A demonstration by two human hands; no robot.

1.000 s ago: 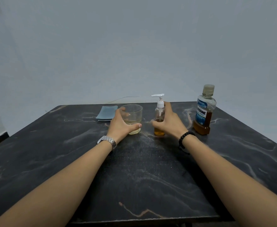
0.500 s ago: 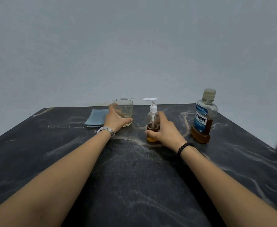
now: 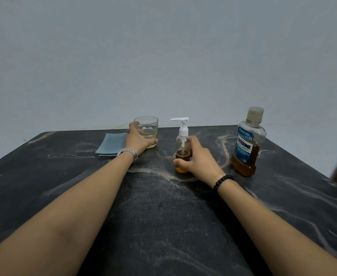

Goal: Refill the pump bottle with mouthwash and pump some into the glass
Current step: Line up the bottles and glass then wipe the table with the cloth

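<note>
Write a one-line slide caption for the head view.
Left hand holds the glass, right hand grips the pump bottle; capped mouthwash bottle stands aside.

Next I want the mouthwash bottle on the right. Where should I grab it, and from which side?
Grip the mouthwash bottle round its labelled middle, coming from the near right side with the right hand. It stands upright with its cap on, the body is wide and flat-fronted, and the neck is narrow. The pump bottle stands to its left, so that side is probably more crowded.
</note>
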